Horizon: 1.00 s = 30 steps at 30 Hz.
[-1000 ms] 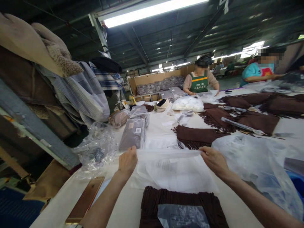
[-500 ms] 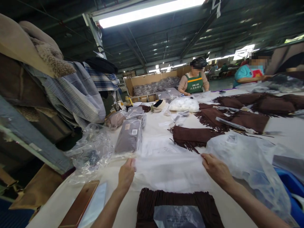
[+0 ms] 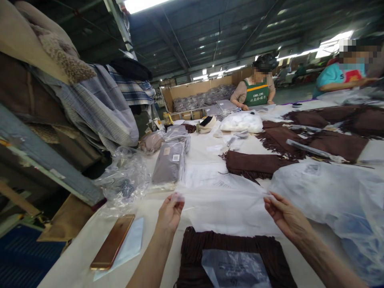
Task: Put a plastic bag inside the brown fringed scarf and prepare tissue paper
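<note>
A clear plastic bag [image 3: 222, 200] is stretched between my two hands above the white table. My left hand [image 3: 170, 214] pinches its left corner, fingers curled. On the other side my right hand [image 3: 285, 214] pinches the right corner between thumb and fingers. Just below, nearest to me, lies a folded dark brown fringed scarf [image 3: 192, 260] with a small printed plastic bag [image 3: 235, 266] on top. Beyond my hands sits a packed grey scarf [image 3: 168, 163] in clear plastic with a barcode label. Another brown fringed scarf [image 3: 255, 163] is folded past the bag.
A phone [image 3: 113, 242] lies on light blue paper [image 3: 136, 236] at left, near crumpled clear plastic [image 3: 126, 176]. A large translucent bag [image 3: 324, 188] spreads at right. More brown scarves [image 3: 333, 144] lie beyond. Across the table, a person in a green apron [image 3: 256, 95] works.
The view has shifted, so most things sit lower and further right or left of before. Both hands keep hold of the plastic bag, which has come up slightly towards the far side.
</note>
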Available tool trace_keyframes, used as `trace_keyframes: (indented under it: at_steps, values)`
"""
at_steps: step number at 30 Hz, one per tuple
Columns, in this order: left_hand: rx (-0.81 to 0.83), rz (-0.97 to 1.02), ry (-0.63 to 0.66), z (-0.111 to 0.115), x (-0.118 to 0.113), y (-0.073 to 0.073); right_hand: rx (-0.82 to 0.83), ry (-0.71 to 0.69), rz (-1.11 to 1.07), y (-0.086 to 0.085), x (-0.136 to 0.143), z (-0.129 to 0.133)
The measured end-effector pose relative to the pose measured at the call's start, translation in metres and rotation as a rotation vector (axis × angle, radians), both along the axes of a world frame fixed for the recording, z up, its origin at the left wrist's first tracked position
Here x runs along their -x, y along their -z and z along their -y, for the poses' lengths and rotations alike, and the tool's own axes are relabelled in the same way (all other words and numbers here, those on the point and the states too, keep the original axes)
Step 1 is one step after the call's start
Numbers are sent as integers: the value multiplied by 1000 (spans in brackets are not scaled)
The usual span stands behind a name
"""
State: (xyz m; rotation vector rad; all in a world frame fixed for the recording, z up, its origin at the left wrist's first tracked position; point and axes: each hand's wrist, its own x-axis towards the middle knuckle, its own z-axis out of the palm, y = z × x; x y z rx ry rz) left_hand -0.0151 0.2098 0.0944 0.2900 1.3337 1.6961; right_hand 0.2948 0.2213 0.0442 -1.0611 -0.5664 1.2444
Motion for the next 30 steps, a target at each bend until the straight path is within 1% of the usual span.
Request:
trace_keyframes:
  at_steps: [2, 4, 6, 7, 8, 9, 10, 11, 13, 16, 17, 18, 19, 21, 23, 25, 27, 30]
  values:
    - [-66, 44, -1, -16, -3, -17, -60, 7, -7, -15, 0, -14]
    - [-147, 57, -5, -31, -6, -35, -133, 25, -1, -36, -1, -28]
    - [-247, 34, -5, -42, -7, -53, -221, 64, 15, -57, -1, -35]
    - [-300, 9, -1, -45, -7, -58, -267, 90, 27, -66, -2, -36]
    - [-347, -24, 6, -46, -5, -61, -312, 116, 45, -71, -3, -34]
    - [-381, -62, 20, -44, -3, -59, -349, 138, 79, -72, -4, -31]
    - [-395, -105, 43, -41, -1, -53, -370, 150, 127, -68, -6, -25]
    - [-384, -149, 81, -34, 2, -42, -370, 147, 187, -61, -8, -18]
    - [-296, -238, 195, -17, 8, -10, -307, 91, 330, -35, -13, -1]
    - [-102, -354, 400, 15, 18, 44, -146, -83, 516, 9, -18, 26]
    - [-58, -378, 448, 24, 21, 59, -102, -135, 565, 21, -18, 34]
    - [-22, -408, 484, 32, 23, 70, -67, -174, 602, 30, -18, 41]
    - [8, -454, 513, 38, 26, 78, -36, -201, 639, 36, -18, 48]
    - [60, -580, 546, 46, 29, 85, 19, -224, 740, 41, -17, 57]
    - [103, -710, 554, 51, 29, 85, 87, -226, 868, 41, -15, 64]
    - [128, -782, 542, 55, 26, 83, 166, -221, 970, 40, -14, 69]
    - [148, -817, 518, 59, 22, 82, 235, -212, 1001, 40, -13, 73]
    - [193, -842, 436, 66, 16, 82, 306, -206, 984, 41, -12, 79]
